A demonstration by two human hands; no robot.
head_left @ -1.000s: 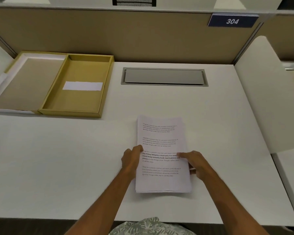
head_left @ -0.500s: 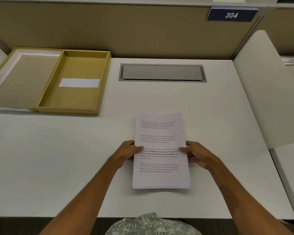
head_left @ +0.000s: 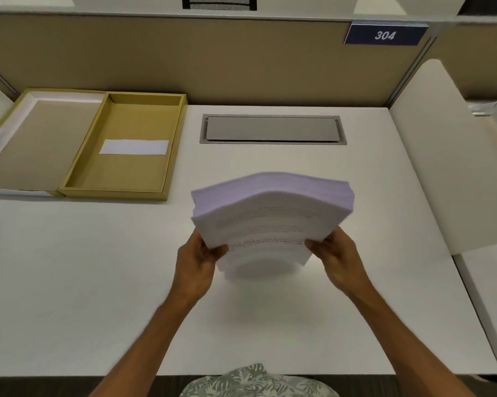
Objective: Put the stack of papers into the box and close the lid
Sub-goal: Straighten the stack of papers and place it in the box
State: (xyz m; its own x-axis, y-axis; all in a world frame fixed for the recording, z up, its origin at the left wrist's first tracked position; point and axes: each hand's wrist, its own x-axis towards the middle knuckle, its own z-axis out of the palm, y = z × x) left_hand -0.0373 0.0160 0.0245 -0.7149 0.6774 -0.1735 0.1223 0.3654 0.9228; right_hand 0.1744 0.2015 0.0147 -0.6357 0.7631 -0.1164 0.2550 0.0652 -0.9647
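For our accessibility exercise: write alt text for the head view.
Both hands, left and right, hold a bowed paper stack above a white desk. An open yellow box lies at back left, its lid folded out beside it.

Open white desk between raised stack of papers and box at far left, nothing lying across. Box tray open on top, only a white slip inside; lid flat alongside. Partition wall close behind.
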